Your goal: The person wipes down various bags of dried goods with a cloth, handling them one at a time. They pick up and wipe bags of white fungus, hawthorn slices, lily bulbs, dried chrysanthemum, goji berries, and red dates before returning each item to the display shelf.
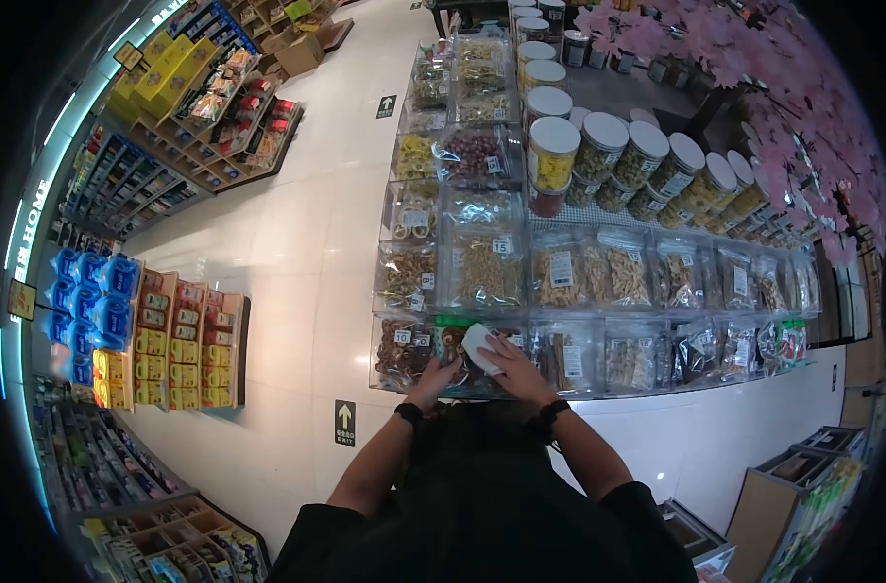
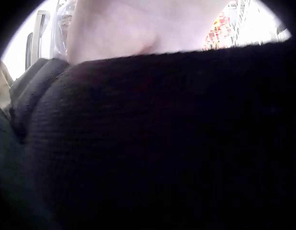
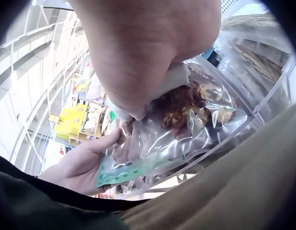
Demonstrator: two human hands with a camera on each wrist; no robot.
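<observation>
Both hands are down in the front row of clear bins on the dried-goods display stand [image 1: 598, 389]. The left hand [image 1: 441, 372] has its grip closed on the green-dotted edge of a clear bag of dried snacks [image 3: 186, 115], thumb on top, bag lying tilted in its bin. The right hand [image 1: 517, 361] is pressing a white cloth [image 1: 479, 347] onto that same bag, fingers wrapped over it. White-lidded jars [image 1: 553, 155] sit further back, well apart from the hands.
</observation>
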